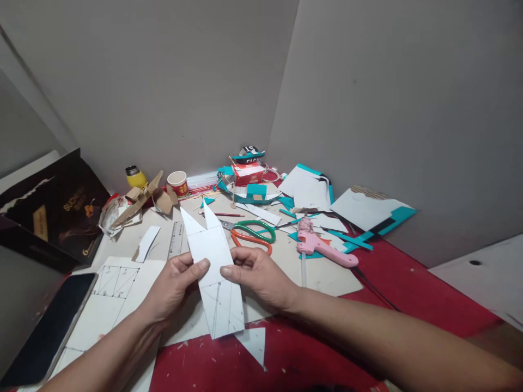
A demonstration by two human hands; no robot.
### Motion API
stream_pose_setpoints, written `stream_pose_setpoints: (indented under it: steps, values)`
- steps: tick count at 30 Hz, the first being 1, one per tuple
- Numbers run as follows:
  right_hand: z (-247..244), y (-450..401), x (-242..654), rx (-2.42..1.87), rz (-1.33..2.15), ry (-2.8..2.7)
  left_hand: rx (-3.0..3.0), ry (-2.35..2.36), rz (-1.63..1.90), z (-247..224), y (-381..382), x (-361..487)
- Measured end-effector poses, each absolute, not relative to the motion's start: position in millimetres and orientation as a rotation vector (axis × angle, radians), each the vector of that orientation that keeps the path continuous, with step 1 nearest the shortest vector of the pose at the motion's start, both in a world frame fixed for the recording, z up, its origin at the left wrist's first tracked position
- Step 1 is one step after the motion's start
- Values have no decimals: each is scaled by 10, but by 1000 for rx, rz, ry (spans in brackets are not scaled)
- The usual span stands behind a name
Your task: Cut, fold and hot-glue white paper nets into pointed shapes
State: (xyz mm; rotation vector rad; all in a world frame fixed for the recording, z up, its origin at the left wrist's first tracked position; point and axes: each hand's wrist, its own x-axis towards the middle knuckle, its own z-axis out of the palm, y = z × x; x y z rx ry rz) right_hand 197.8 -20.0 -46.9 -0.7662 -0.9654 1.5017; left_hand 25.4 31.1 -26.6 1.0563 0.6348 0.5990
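Note:
A white card piece [212,253] with two pointed tips at its far end and pencil lines on its near part is held up over the table. My left hand [174,280] pinches its left edge, thumb on top. On the right edge, my right hand [259,275] grips it the same way. The fingers under the card are partly hidden. Beyond it lie scissors [255,230] with green and orange handles, and a ruler [176,238] is just left of the card. A white triangular scrap [254,345] rests below it on the red cloth.
A pink glue gun [322,245] lies at right among white and teal scraps. At left are a phone [51,326], a drawn-on sheet [118,310] and a dark box [61,212]. A paper cup [177,184] and yellow bottle [135,177] stand at the back.

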Motion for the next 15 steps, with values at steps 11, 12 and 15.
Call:
stream_pose_setpoints:
  steps: [11,12,15]
  values:
    - [-555,-186,1915,-848,1366,-944,1170,715,615,-240,295,291]
    - [-551,-183,1918,-866,1346,-964,1175,730,605,-234,292,290]
    - [-474,-178,1978,-990,1250,-1141,1182,782,626,-222,305,275]
